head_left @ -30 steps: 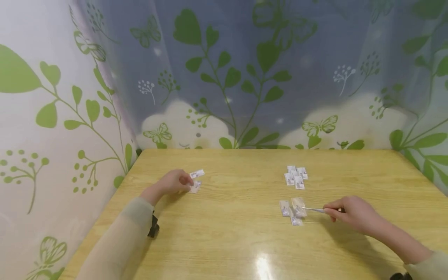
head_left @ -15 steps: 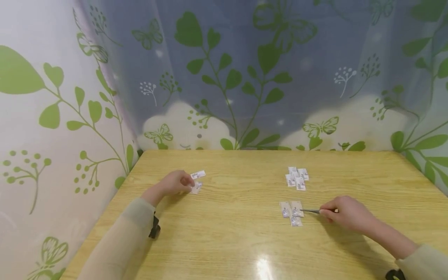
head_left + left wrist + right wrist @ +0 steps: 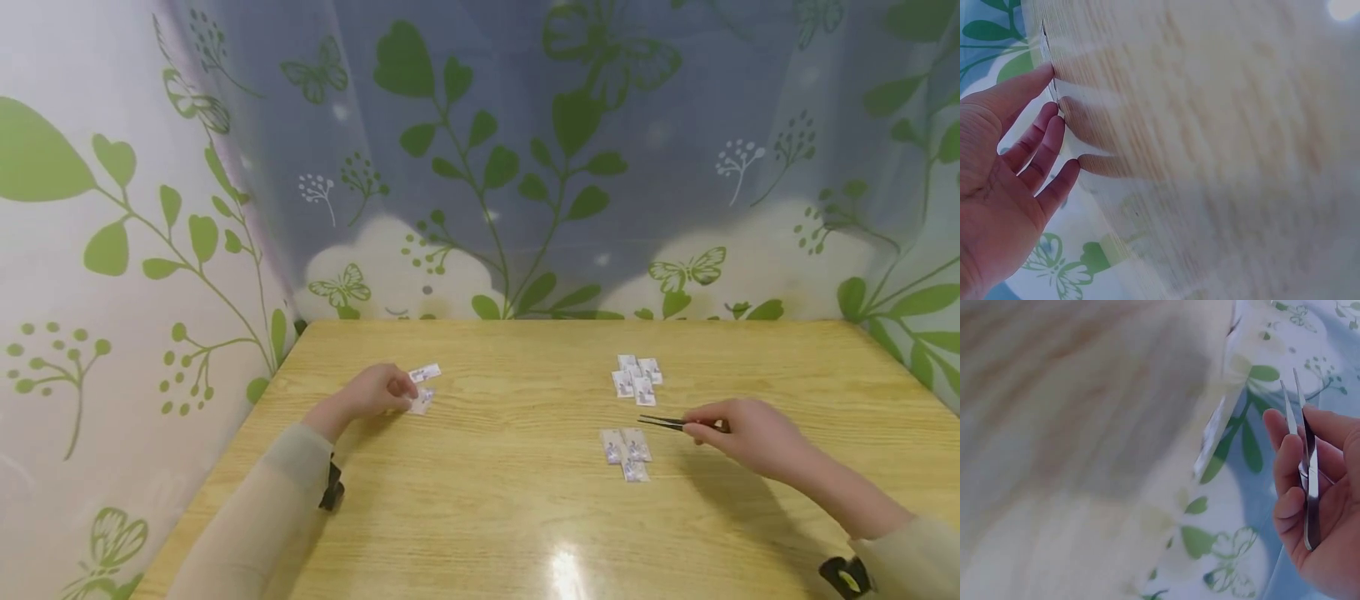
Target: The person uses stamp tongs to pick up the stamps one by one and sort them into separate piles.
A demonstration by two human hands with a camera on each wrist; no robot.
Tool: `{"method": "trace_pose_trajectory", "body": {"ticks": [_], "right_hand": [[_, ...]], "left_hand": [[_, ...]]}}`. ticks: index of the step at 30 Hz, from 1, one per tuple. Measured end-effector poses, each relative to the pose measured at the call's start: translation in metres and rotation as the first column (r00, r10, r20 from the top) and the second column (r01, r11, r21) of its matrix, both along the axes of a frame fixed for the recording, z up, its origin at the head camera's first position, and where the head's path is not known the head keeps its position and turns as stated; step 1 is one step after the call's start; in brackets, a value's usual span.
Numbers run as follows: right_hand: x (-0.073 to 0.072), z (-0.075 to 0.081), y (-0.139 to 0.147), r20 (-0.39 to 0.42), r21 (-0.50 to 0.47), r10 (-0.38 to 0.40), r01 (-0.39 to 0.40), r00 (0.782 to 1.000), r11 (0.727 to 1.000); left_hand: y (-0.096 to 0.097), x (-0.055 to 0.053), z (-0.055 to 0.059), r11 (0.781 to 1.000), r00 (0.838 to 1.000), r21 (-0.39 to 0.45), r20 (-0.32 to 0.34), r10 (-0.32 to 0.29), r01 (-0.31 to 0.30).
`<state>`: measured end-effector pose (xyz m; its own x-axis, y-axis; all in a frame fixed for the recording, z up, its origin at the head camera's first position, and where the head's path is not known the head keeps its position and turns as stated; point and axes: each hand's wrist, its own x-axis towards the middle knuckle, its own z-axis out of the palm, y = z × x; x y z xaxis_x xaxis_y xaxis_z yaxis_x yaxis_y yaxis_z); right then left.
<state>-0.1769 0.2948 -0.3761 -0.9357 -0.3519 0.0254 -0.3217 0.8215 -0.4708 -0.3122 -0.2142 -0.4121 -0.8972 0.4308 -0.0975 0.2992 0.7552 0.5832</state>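
In the head view my right hand [image 3: 757,439] pinches a pair of metal tweezers [image 3: 663,423] between thumb and fingers. The right wrist view shows the tweezers' [image 3: 1310,506] two tips spread, with nothing between them. Just below the tips lie three small printed packets [image 3: 635,472], two side by side and one nearer, their edges meeting. At the left, my left hand [image 3: 371,390] rests its fingertips at a small packet [image 3: 423,401], partly hidden under them; a second white packet [image 3: 426,372] lies beyond. In the left wrist view the left hand's fingers [image 3: 1052,190] are loosely extended, touching the tabletop.
Farther back on the right lies a cluster of several similar packets [image 3: 642,392], overlapping each other. The wooden table [image 3: 487,500] ends against a leaf-and-butterfly-printed curtain [image 3: 480,250] behind and on the left.
The tweezers set a packet flat beside the other two in the nearer group, let go of it and moved up and away with tips spread. The left hand stayed put.
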Motion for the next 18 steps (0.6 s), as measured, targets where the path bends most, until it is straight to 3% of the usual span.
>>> {"method": "trace_pose_trajectory", "body": {"ticks": [10,18], "right_hand": [[-0.040,0.005,-0.055,-0.084,-0.046,0.103,-0.107,0.991,0.993],[-0.075,0.008,-0.108,-0.036,-0.095,0.179,-0.182,0.983,0.979]], "left_hand": [[0.001,0.001,0.001,1.000,1.000,-0.005,0.008,0.009,-0.008],[0.003,0.001,0.001,1.000,1.000,-0.010,0.011,0.007,-0.007]]}}
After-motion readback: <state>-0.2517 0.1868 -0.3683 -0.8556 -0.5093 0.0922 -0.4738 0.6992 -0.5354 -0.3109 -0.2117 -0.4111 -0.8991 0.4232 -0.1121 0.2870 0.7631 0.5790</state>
